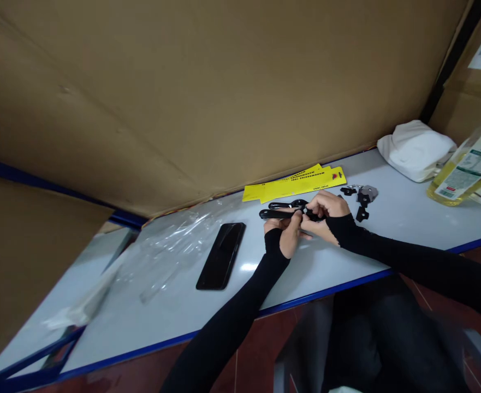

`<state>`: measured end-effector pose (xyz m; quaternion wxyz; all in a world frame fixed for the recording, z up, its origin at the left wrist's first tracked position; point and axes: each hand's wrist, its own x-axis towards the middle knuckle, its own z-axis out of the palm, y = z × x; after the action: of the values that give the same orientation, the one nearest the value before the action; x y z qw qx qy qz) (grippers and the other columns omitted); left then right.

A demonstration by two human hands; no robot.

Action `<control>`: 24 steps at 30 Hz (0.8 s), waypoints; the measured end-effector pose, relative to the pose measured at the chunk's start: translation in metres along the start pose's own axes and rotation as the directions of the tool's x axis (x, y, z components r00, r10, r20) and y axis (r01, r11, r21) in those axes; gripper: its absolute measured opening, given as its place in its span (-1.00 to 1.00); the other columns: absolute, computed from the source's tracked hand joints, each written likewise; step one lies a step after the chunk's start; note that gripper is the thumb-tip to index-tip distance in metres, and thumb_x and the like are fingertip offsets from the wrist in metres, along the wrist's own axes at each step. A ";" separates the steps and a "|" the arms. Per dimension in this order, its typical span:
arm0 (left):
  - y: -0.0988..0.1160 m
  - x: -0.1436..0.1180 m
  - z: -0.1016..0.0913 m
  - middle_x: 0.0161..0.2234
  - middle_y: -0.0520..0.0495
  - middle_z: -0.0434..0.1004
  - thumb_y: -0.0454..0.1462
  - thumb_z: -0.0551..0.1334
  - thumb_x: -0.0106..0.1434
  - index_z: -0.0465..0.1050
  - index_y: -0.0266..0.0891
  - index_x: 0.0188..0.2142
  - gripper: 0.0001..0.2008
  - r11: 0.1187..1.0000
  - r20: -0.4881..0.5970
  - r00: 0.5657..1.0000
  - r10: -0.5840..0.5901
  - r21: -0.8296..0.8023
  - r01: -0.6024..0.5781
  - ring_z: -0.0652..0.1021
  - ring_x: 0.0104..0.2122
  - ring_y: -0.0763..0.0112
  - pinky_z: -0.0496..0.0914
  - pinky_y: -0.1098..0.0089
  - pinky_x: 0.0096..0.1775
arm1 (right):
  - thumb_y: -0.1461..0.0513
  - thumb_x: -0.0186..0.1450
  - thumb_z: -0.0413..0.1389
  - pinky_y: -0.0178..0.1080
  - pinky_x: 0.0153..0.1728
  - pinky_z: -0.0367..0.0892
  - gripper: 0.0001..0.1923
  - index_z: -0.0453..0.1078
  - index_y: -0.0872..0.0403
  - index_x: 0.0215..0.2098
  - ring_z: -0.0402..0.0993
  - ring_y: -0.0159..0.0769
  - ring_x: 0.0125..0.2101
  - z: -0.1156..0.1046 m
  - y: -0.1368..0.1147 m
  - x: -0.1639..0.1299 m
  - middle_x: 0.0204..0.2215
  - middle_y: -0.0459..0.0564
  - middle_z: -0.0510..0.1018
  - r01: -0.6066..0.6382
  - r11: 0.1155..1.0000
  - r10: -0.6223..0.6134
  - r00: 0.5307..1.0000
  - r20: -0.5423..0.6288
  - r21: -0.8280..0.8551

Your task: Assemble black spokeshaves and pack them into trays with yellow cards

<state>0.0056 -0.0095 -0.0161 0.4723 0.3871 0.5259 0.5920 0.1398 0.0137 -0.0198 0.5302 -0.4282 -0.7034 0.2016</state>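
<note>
My left hand [287, 232] is closed around a black spokeshave [273, 214], whose long handle sticks out to the left above the table. At the tool's middle, the fingers of my right hand [326, 210] are pinched together; a small pale piece shows there, too small to name. Just behind lies a second black handle [279, 206], partly hidden by my hands. Several small black plates [362, 213] and a grey metal plate [369, 192] lie to the right of my right hand. Yellow cards [293, 185] printed with "woodworking tool" are stacked behind the hands.
A black phone [221, 256] lies left of my hands, with clear plastic bags [170, 251] beyond it. At the right stand a bottle of yellow liquid [465, 164] and a white cloth bundle [416, 150]. Cardboard [224, 98] walls the table's back; its blue edge [322, 292] runs along the front.
</note>
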 end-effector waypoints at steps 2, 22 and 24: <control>-0.001 -0.001 0.000 -0.51 -0.10 0.65 -0.07 0.54 -0.03 0.49 -0.29 -0.30 -0.57 1.000 -0.004 1.000 -0.008 0.014 0.008 0.65 -0.60 0.17 0.43 0.40 -0.69 | 0.33 0.09 0.21 -0.31 -0.47 0.17 -0.88 0.35 0.04 -0.52 0.22 -0.43 -0.54 0.004 0.003 -0.002 -0.51 -0.17 0.36 0.022 0.999 -0.021 1.000 -0.022 0.041; -0.001 0.003 -0.004 -0.59 0.01 0.55 0.00 0.52 -0.05 0.32 -0.22 -0.20 -0.41 0.988 0.204 0.967 -0.150 0.054 0.141 0.63 -0.64 0.14 0.24 0.45 -0.76 | 0.32 0.12 0.34 -0.36 -0.44 0.21 -0.78 0.62 0.11 -0.22 0.36 -0.42 -0.40 -0.032 0.016 0.025 -0.25 -0.03 0.54 0.030 0.993 -0.071 0.921 0.383 0.113; -0.002 0.004 -0.004 -0.61 0.04 0.52 0.01 0.53 -0.04 0.31 -0.21 -0.20 -0.41 0.989 0.194 0.970 -0.145 0.048 0.138 0.63 -0.64 0.13 0.25 0.45 -0.75 | 0.27 0.10 0.40 -0.36 -0.46 0.20 -0.73 0.64 0.12 -0.20 0.34 -0.43 -0.42 -0.032 0.014 0.024 -0.29 -0.04 0.55 0.029 0.995 -0.064 0.924 0.377 0.097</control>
<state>0.0010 -0.0070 -0.0186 0.5561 0.4134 0.5131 0.5065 0.1731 0.0353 -0.0047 0.4076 -0.3400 -0.7929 0.2994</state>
